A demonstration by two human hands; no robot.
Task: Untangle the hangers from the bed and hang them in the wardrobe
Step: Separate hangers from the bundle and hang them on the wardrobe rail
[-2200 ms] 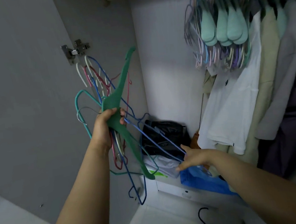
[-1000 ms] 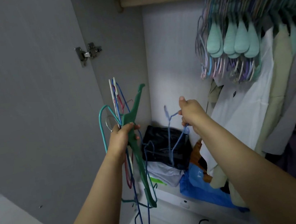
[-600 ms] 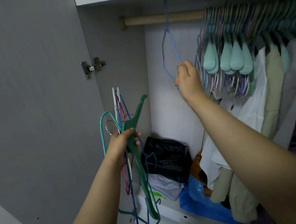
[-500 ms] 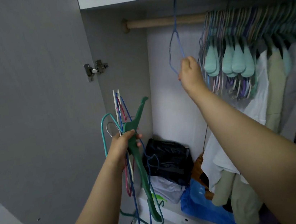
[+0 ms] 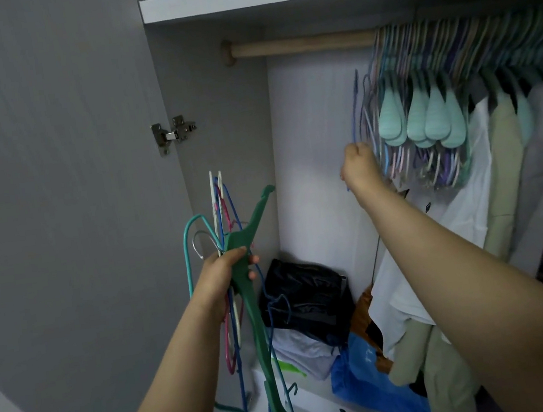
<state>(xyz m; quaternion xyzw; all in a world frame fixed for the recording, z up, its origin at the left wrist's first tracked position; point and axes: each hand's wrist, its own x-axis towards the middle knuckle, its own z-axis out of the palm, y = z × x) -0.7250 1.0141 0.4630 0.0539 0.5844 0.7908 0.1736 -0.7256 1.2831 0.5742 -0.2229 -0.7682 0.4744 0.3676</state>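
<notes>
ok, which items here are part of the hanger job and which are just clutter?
Job: left hand gripping hanger bundle; right hand holding blue hanger; rail; hung hangers.
Clutter: black bag; blue bag; folded clothes; hanging shirts; hinge.

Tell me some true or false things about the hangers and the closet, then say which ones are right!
1. The left hand holds a bunch of hangers. True.
2. The right hand is empty. False: its grip is on a thin blue hanger.
3. The wooden rod has many hangers on its right part. True.
4. The thick hanger in the bunch is red. False: the thick hanger is green.
5. The wardrobe door is closed. False: it stands open.
</notes>
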